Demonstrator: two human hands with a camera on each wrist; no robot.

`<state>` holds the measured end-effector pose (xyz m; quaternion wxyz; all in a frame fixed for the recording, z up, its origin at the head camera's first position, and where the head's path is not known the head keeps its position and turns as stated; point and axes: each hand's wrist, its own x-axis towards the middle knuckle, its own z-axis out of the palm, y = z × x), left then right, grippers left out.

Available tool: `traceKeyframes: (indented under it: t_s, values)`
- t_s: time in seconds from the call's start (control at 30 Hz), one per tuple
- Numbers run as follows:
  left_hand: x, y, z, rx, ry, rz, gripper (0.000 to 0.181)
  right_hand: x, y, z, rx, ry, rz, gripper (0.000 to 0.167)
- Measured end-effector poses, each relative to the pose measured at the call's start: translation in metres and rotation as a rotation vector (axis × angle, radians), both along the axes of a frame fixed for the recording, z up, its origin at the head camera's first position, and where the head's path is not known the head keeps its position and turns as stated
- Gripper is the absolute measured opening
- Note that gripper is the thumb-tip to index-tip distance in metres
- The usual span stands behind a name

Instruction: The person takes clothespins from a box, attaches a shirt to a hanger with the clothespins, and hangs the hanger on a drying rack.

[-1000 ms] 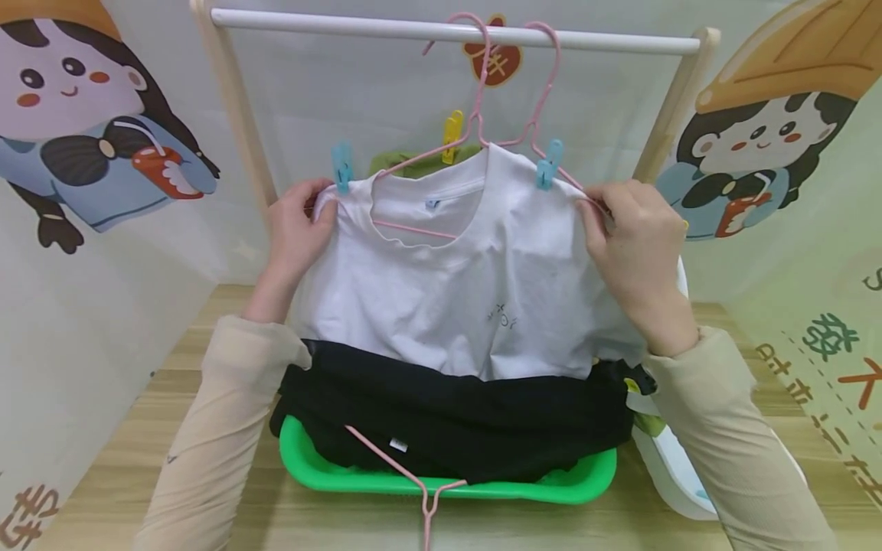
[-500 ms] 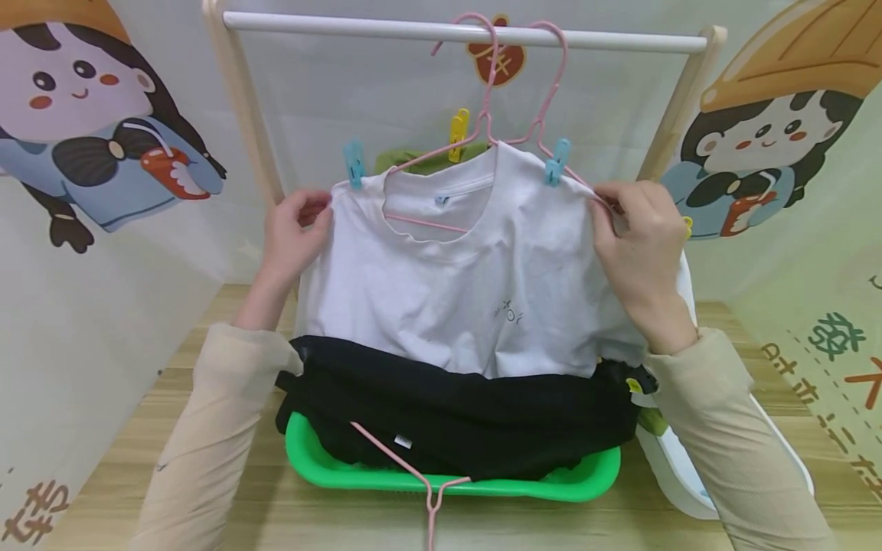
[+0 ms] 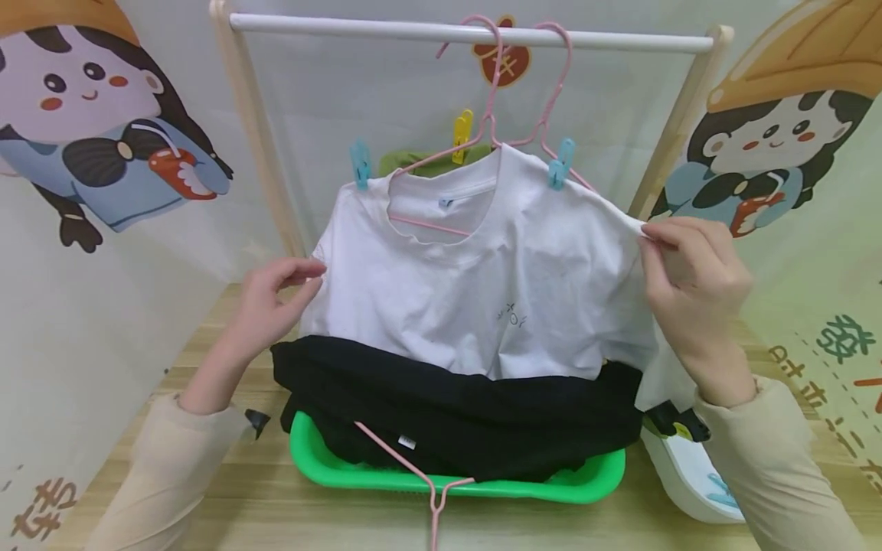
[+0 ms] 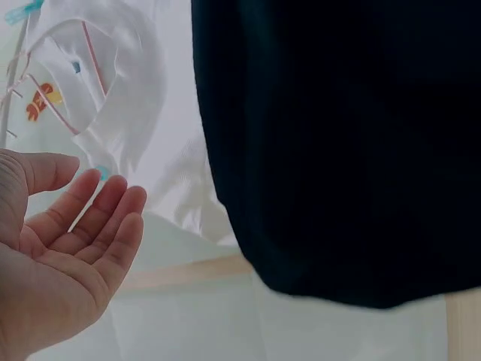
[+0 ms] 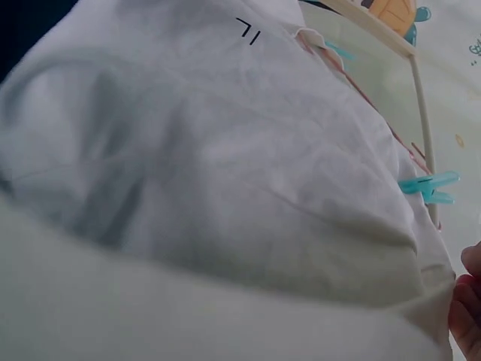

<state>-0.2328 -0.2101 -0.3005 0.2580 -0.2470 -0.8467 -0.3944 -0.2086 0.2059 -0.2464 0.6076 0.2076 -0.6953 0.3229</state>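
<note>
A white T-shirt [image 3: 441,291] hangs on a pink hanger [image 3: 491,99] from the rack's rail, with blue clothespins [image 3: 360,164] on both shoulders. My right hand [image 3: 696,298] pinches the edge of its right-hand sleeve between thumb and forefinger and holds it out sideways. Beside the left-hand sleeve is my left hand [image 3: 276,306]. Its fingers are loosely bent with nothing between them, as the left wrist view shows. Black cloth [image 3: 455,413] with a small white tag lies below the shirt, in and over a green basket [image 3: 455,486].
The rack's white rail [image 3: 344,27] crosses the back. A second pink hanger [image 3: 556,76] and a green garment [image 3: 406,160] with a yellow clothespin [image 3: 462,136] hang behind. Another pink hanger [image 3: 393,450] lies over the basket's front. At right stands a white bin [image 3: 678,482].
Both hands have left the shoulders and moved outward and down. The left hand has let go of the shirt; the right hand now draws the sleeve out to the right.
</note>
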Motion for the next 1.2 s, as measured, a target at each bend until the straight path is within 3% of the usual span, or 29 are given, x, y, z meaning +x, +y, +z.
traceKeyframes:
  t_s: [0.23,0.47,0.7,0.9,1.03,1.2]
  values:
    - [0.025,-0.010,-0.016,-0.101,0.041,-0.039,0.017,0.023,0.013,-0.007,-0.044,0.009,0.010,0.021]
    - [0.032,-0.017,-0.031,-0.121,0.083,-0.063,0.020,0.027,0.036,-0.022,-0.075,0.004,-0.012,0.022]
    - [0.039,-0.021,-0.046,-0.156,0.171,-0.112,0.028,0.039,0.061,-0.038,-0.079,-0.098,-0.139,0.020]
    - [0.048,-0.022,-0.060,-0.213,0.195,-0.165,0.034,0.047,0.085,-0.060,-0.084,-0.359,-0.196,0.014]
    - [0.053,-0.021,-0.065,-0.237,0.197,-0.181,0.010,0.052,0.100,-0.075,-0.098,-0.636,-0.205,0.013]
    - [0.056,-0.018,-0.071,-0.315,0.279,-0.163,0.045,0.056,0.122,-0.096,0.122,-1.004,-0.215,0.022]
